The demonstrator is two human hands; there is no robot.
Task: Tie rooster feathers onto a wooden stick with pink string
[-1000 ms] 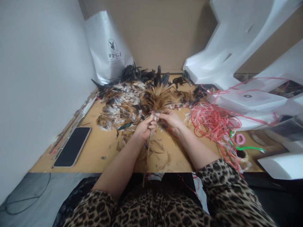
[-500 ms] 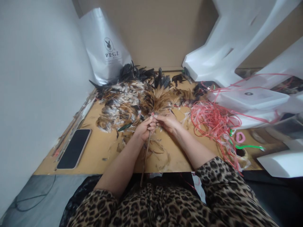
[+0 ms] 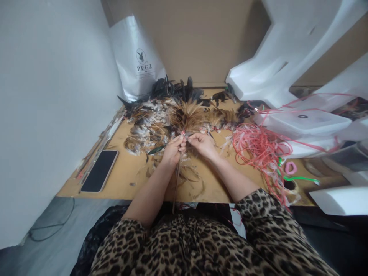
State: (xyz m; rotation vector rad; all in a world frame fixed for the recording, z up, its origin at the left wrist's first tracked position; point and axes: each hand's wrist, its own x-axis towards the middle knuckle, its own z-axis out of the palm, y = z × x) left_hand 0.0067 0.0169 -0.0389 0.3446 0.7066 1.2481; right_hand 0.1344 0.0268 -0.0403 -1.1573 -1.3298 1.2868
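Note:
My left hand (image 3: 173,148) is closed round the top of a thin brown stick (image 3: 176,179), which runs down past the table's front edge. Brown and black feathers (image 3: 188,115) fan out beyond the fingers at the stick's far end, like a feather duster. A bit of red binding (image 3: 183,133) shows at the feathers' base, beside my left fingertips. My right hand (image 3: 203,145) pinches just right of that binding; what lies between its fingertips is too small to make out.
Loose feathers (image 3: 149,132) lie heaped behind and left of my hands. A tangle of red plastic strips (image 3: 250,143) sits to the right, near a white box (image 3: 310,120). A phone (image 3: 99,170) lies at left; a silver bag (image 3: 138,57) stands behind.
My right fingertips have drawn slightly away from the left ones, showing more of the red binding. The view has shifted a little, moving the whole scene.

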